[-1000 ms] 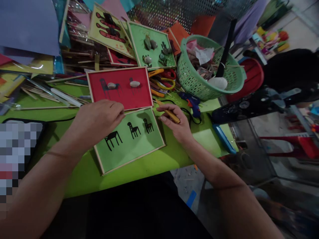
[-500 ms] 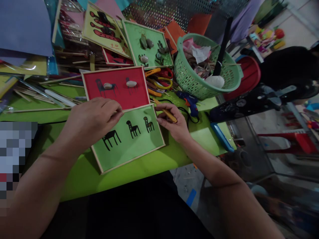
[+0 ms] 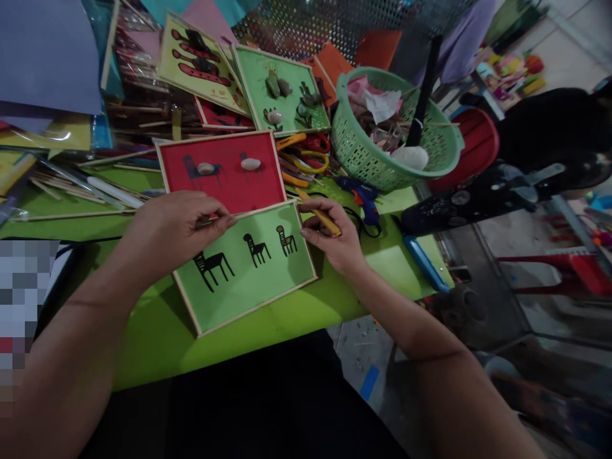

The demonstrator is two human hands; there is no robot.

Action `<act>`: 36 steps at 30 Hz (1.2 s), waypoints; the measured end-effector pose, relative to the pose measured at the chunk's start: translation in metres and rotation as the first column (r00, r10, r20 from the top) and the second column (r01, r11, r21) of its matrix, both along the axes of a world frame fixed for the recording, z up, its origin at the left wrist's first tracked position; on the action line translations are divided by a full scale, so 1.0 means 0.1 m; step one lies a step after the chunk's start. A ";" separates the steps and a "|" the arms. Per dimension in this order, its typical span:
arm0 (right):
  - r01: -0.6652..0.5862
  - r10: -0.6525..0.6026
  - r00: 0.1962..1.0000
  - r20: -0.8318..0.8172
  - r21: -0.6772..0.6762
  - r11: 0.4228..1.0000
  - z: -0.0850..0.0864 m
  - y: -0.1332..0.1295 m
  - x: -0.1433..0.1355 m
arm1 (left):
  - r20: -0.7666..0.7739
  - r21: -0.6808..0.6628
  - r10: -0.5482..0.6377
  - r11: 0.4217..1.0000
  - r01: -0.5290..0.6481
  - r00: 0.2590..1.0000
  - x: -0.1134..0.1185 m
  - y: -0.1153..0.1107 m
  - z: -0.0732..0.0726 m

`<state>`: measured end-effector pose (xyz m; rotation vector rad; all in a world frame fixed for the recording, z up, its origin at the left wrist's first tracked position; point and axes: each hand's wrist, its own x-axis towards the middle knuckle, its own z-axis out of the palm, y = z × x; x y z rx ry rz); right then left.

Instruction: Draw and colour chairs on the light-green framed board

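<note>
Head view: right hand [image 3: 335,239] around yellow stick [image 3: 321,217].

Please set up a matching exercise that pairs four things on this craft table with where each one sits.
Things:
1. yellow-handled tool
2. two pebbles
3. black table and chair cut-outs
4. blue glue gun

Places:
A. on the red framed board
B. on the table beside the green basket
C. in the right hand
D. on the green framed board whose top edge the left hand touches

Pairs: 1-C, 2-A, 3-D, 4-B
</note>
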<state>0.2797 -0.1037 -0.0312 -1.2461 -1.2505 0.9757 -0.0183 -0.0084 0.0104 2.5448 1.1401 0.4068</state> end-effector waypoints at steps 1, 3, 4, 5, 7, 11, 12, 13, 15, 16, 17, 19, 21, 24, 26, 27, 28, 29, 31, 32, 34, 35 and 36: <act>-0.001 0.001 1.000 -0.002 0.002 1.000 0.00 0.00 0.00 | 0.011 -0.039 0.012 0.999 -0.012 1.000 0.00 0.01 0.00; -0.001 0.001 1.000 0.012 0.002 1.000 0.01 -0.01 0.00 | 0.034 -0.110 0.039 0.993 -0.035 0.999 0.01 0.01 0.01; 0.003 -0.003 1.000 0.024 0.002 1.000 0.01 -0.01 0.01 | 0.045 -0.142 0.052 0.989 -0.045 0.998 0.02 0.01 0.00; 0.009 -0.010 0.999 0.035 0.003 1.000 0.01 -0.02 0.01 | 0.056 -0.169 0.063 0.984 -0.053 0.996 0.02 0.01 0.00; 0.027 -0.027 0.998 0.054 0.004 1.000 0.01 -0.03 0.01 | 0.070 -0.211 0.078 0.975 -0.062 0.994 0.03 0.01 -0.02; 0.039 -0.039 0.998 0.057 0.002 0.999 0.00 -0.03 0.02 | 0.061 -0.259 0.082 0.964 -0.064 0.995 0.03 0.00 -0.03; 0.040 -0.040 0.998 0.053 0.003 0.999 0.00 -0.03 0.03 | 0.066 -0.268 0.082 0.962 -0.061 0.994 0.03 0.00 -0.02; 0.039 -0.039 0.998 0.049 0.004 0.999 0.00 -0.03 0.03 | 0.077 -0.277 0.080 0.959 -0.056 0.994 0.03 0.00 -0.02; 0.032 -0.032 0.998 0.047 0.001 1.000 -0.01 -0.04 0.03 | 0.097 -0.294 0.079 0.955 -0.047 0.992 0.04 -0.01 0.00; 0.027 -0.027 0.999 0.046 -0.001 1.000 -0.01 -0.04 0.03 | 0.107 -0.300 0.079 0.953 -0.044 0.991 0.04 -0.01 0.00; 0.026 -0.026 0.999 0.044 -0.002 1.000 -0.02 -0.04 0.03 | 0.115 -0.305 0.077 0.951 -0.039 0.990 0.04 -0.01 0.01; 0.026 -0.026 0.999 0.041 -0.001 1.000 -0.02 -0.04 0.03 | 0.125 -0.306 0.074 0.951 -0.033 0.989 0.03 -0.01 0.00; 0.029 -0.029 0.999 0.038 0.003 1.000 -0.02 -0.04 0.03 | 0.131 -0.298 0.071 0.954 -0.029 0.989 0.02 -0.01 -0.01; 0.036 -0.036 0.999 0.033 0.008 0.999 -0.02 -0.03 0.03 | 0.139 -0.290 0.074 0.956 -0.031 0.988 0.02 -0.01 -0.02; 0.044 -0.044 0.998 0.035 0.009 0.999 -0.02 -0.03 0.03 | 0.141 -0.293 0.077 0.956 -0.033 0.987 0.02 -0.02 -0.01; 0.046 -0.047 0.998 0.039 0.009 0.999 -0.02 -0.03 0.03 | 0.138 -0.294 0.077 0.955 -0.034 0.987 0.02 -0.02 0.00; 0.047 -0.048 0.998 0.044 0.008 0.999 -0.03 -0.03 0.04 | 0.134 -0.295 0.077 0.955 -0.035 0.988 0.03 -0.02 0.00; 0.048 -0.049 0.998 0.049 0.007 0.999 -0.03 -0.03 0.04 | 0.127 -0.297 0.075 0.954 -0.035 0.989 0.03 -0.02 0.01; 0.048 -0.049 0.997 0.054 0.005 0.999 -0.04 -0.03 0.06 | 0.115 -0.297 0.076 0.954 -0.039 0.990 0.04 -0.02 0.01; 0.048 -0.048 0.997 0.053 0.004 0.999 -0.05 -0.03 0.06 | 0.110 -0.298 0.076 0.954 -0.040 0.991 0.04 -0.02 0.01; 0.045 -0.045 0.998 0.050 0.003 0.999 -0.06 -0.03 0.07 | 0.103 -0.299 0.081 0.953 -0.047 0.991 0.05 -0.01 0.00; 0.044 -0.044 0.998 0.051 0.002 0.999 -0.06 -0.03 0.07 | 0.100 -0.301 0.083 0.952 -0.050 0.991 0.05 -0.01 0.00; 0.043 -0.043 0.998 0.055 -0.002 0.999 -0.06 -0.03 0.07 | 0.097 -0.304 0.088 0.951 -0.055 0.991 0.05 0.00 0.00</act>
